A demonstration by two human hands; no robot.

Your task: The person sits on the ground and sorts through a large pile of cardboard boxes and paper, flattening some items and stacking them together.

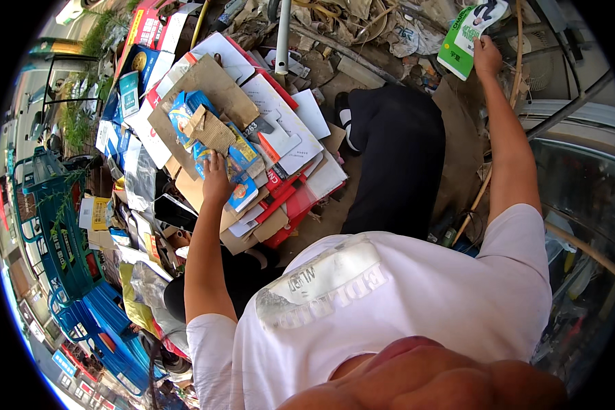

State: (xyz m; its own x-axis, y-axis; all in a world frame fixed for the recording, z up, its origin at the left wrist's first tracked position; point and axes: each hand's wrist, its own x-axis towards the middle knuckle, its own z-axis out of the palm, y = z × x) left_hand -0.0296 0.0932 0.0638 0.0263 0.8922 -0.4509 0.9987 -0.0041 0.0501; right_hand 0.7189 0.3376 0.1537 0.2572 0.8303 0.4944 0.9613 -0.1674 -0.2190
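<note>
Atop a slanting stack of flattened cardboard [280,116], to the left of centre as I look down, rests my left hand [216,180], its fingers bent over some blue flattened boxes [242,197] with yellow printing. Those fingertips touch the lower end of a torn piece of corrugated card [215,134], or lie just beside it; I cannot tell whether they grip anything or only press down. Under the blue boxes lies a plain brown cardboard sheet [219,78], and red, white and brown pieces fan out beneath it at uneven angles. Well apart, at the upper right, my right arm reaches far out, and my right hand [486,59] pinches a flat green-and-white packet [460,58] by its edge, fingers closed narrow on it, holding it up above the littered ground. Between my hands a leg in black trousers [406,157] is bent, with a dark shoe [346,121] showing beside the stack. Beyond the stack, a pale metal pole [283,41] points toward me, near crumpled paper and scraps. A long thin stick [484,186] runs down past my right forearm. Along the left side, more folded boxes and plastic are piled beside a blue-green metal frame [68,249]. My white T-shirt [417,280] fills the lower middle.
</note>
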